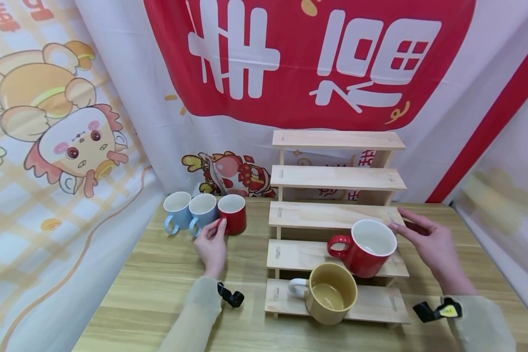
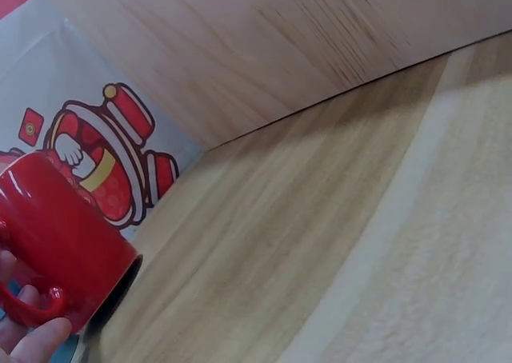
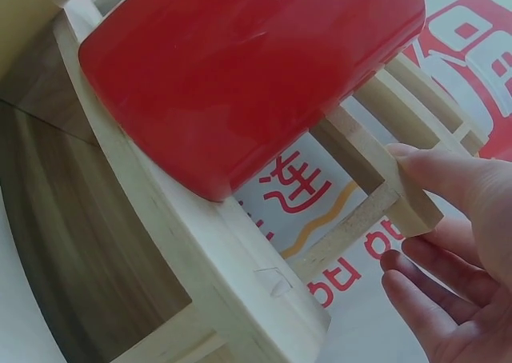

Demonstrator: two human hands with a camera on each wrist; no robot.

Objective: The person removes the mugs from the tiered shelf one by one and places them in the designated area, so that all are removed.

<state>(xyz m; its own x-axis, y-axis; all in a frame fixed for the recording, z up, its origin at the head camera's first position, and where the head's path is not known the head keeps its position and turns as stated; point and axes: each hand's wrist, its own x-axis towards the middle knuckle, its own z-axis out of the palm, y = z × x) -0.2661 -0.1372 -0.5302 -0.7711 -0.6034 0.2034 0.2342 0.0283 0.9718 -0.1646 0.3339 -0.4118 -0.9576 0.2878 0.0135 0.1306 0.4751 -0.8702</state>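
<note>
By its handle, my left hand (image 1: pixel 212 247) pinches a small red mug (image 1: pixel 232 215) with a white inside; whether its base is off the table, I cannot tell. Two light blue mugs (image 1: pixel 178 210) stand in a row to its left. At the right end of a stepped wooden rack (image 1: pixel 330 213), my right hand (image 1: pixel 431 239) grips the middle tier's edge, thumb on top and fingers below in the right wrist view. A larger red mug (image 1: pixel 369 249) sits on the second tier from the bottom, handle to the left. On the lowest tier is a tan mug (image 1: pixel 332 293) with a white handle.
The rack's upper tiers (image 1: pixel 339 139) rise toward the back curtain (image 1: pixel 317 63), which hangs behind the table. Printed cloth (image 1: pixel 61 146) closes off the left side. Wood-grain table top (image 1: pixel 136 293) extends around the rack and mugs.
</note>
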